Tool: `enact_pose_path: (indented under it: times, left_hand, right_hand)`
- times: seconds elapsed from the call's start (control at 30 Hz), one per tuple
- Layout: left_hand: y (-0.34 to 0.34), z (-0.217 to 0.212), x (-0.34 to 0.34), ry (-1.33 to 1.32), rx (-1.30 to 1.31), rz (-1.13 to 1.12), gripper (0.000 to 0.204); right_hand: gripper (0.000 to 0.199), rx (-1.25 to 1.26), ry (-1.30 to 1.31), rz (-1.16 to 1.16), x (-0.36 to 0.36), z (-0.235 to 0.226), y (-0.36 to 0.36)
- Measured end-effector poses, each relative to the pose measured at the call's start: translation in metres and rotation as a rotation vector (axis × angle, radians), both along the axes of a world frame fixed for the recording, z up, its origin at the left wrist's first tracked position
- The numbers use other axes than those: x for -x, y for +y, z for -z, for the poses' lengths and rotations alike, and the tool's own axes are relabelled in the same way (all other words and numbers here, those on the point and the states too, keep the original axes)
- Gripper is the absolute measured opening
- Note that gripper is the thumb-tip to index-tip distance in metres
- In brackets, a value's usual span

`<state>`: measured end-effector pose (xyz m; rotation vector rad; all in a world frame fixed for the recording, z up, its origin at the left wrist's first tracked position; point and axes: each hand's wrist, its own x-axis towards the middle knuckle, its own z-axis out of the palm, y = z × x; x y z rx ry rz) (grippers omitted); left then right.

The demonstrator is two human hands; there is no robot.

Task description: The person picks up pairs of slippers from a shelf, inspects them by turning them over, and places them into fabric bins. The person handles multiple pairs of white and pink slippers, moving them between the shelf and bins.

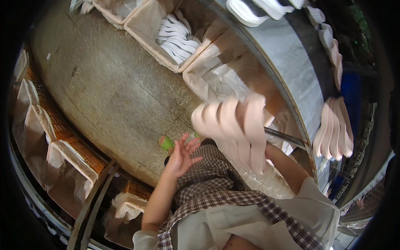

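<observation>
A blurred bundle of several pale, curved shoe soles (pixel 233 121) is held up in front of me. Behind its right edge is my right hand (pixel 270 152), closed on the bundle, its fingers mostly hidden by the soles. My left hand (pixel 182 157) is raised left of the bundle, palm up, with fingers spread and nothing in it. Below the soles, toward the far side, stands a cloth-lined bin (pixel 212 79) with a clear plastic bag inside. Another lined bin (pixel 143 35) beyond it holds stacked white soles (pixel 177 37).
A curved grey worktable (pixel 287 54) runs along the right, with more soles (pixel 333 129) by its far edge. A metal bar (pixel 287 137) juts from the table rim. Lined wicker baskets (pixel 73 154) stand at left behind a metal rail (pixel 93 204). Concrete floor (pixel 112 79) lies between.
</observation>
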<state>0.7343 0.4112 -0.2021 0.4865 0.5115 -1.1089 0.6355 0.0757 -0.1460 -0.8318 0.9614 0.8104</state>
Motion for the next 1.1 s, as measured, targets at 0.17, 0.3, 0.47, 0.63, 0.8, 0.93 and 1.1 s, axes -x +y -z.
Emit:
enact_pose_path:
  times: [0.17,0.3,0.47,0.63,0.8,0.93,1.1]
  left_hand:
    - [-0.023,0.096,0.044,0.228,-0.322,-0.128,0.051]
    - [-0.011,0.171,0.09,0.379,-0.527,-0.156,0.041]
    - [-0.003,0.237,0.142,0.526,-0.689,-0.215,0.03]
    - [-0.01,0.265,0.166,0.684,-0.733,-0.2,0.022]
    - [-0.021,0.281,0.164,0.635,-0.704,-0.196,0.017]
    - [-0.025,0.287,0.163,0.595,-0.707,-0.182,0.02]
    - [-0.026,0.289,0.161,0.596,-0.718,-0.183,0.02]
  right_hand:
    - [0.078,0.302,-0.407,0.166,-0.083,0.116,-0.073]
    - [0.074,0.565,-0.467,0.093,-0.156,0.28,-0.104]
    - [0.072,1.021,-0.451,-0.235,-0.152,0.47,-0.135]
    - [0.079,1.377,-0.679,-0.57,-0.154,0.543,-0.128]
    - [0.107,1.386,-0.66,-0.938,-0.206,0.546,-0.113]
    - [0.121,1.37,-0.598,-1.04,-0.227,0.542,-0.105]
    - [0.116,1.413,-0.563,-0.98,-0.216,0.529,-0.1]
